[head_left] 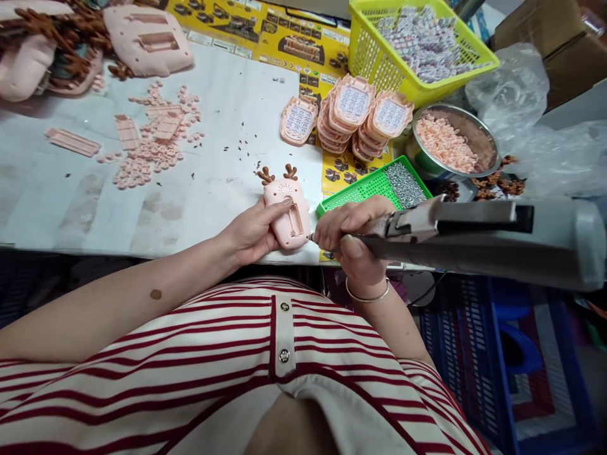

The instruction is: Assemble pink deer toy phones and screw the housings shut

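My left hand (256, 230) is closed around a pink plastic toy (284, 189) with brown antlers, its back turned up so the open battery compartment and screw holes show. The thumb lies across the toy next to that compartment. In my right hand (353, 237) is an electric screwdriver (474, 240), gripped near its front end and lying sideways to the right. Its tip points at the toy's lower right corner; whether it touches a screw there I cannot tell. Just beyond my right hand is a green tray (351, 189) with many small screws (403, 183).
Pink keypad panels (351, 104) are stacked before a yellow basket (398, 69) of small parts. A metal bowl (493, 151) holds pink pieces. Loose pink parts (147, 164) and battery covers (73, 142) lie at left, with larger pink shells (149, 44) behind. Blue crates (497, 316) stand below, right.
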{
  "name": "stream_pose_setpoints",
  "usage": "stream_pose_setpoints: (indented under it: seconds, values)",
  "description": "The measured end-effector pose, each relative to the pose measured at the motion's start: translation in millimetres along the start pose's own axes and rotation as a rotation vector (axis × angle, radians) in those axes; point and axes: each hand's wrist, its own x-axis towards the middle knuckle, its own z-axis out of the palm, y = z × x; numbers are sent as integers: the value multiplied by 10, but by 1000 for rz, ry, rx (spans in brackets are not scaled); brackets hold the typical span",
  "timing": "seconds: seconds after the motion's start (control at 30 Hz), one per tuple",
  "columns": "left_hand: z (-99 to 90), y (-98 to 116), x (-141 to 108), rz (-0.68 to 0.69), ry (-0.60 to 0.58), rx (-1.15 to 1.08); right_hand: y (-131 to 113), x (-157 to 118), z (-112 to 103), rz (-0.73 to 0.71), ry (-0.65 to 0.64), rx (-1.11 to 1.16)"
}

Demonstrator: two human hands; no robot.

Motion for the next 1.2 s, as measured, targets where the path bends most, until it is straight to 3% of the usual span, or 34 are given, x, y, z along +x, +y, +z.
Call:
stream_pose_setpoints:
  seconds: [0.13,0.23,0.33,0.47,0.67,0.83,1.03,1.2]
  values:
    - [13,-13,-9,21,39,4,-248,38,18,-144,-46,158]
    - [26,-20,-11,35,85,3,-365,166,-108,-216,76,97]
    - [30,-16,-12,26,100,11,-255,312,-348,-307,265,-73]
    - [21,-10,-9,17,89,7,37,371,-609,-231,419,-260]
    - [34,-3,-24,4,92,4,149,331,-643,-187,456,-279]
    - [50,0,-42,0,107,-2,160,337,-642,-194,414,-253]
    - [33,2,-35,3,98,-30,161,305,-649,-180,359,-228]
    - [38,-7,-27,18,110,-34,61,315,-581,-222,411,-271]
